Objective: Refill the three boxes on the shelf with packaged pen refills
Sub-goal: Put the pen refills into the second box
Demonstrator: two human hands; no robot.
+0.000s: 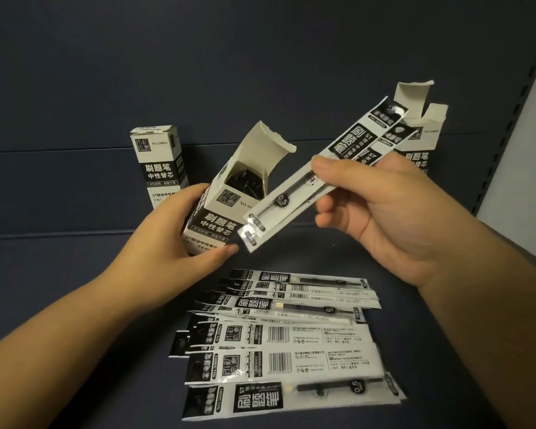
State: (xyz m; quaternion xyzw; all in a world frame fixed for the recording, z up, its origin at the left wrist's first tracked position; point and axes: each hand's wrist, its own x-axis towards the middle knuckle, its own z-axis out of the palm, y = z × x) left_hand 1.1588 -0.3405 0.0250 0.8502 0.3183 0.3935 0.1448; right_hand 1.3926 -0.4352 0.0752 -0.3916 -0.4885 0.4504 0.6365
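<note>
Your right hand (393, 212) pinches two packaged pen refills (319, 174) between thumb and curled fingers (328, 167), holding them in the air above the dark shelf (75, 274). Their long axis runs on a diagonal: the lower ends point down and left, toward the open mouth of the middle box (226, 205), while the hang-hole ends rise up and right, crossing in front of the right box (421, 134). The lower tips lie just beside the middle box's printed front.

Your left hand (180, 230) grips the middle box around its lower half, fingers curled behind, thumb across the front, tipping it back with its top flap standing open. Dark refill ends show inside the mouth.

The left box (160, 162) stands upright at the rear, its top closed. The right box stands with both top flaps open; you cannot see its contents.

Each packet is a long, narrow, clear sleeve printed in black and white, with a black refill and a "0.5" mark visible through it. A fanned pile of loose packets (288, 342) lies flat on the shelf near you, long axes running left to right, some showing barcodes.
</note>
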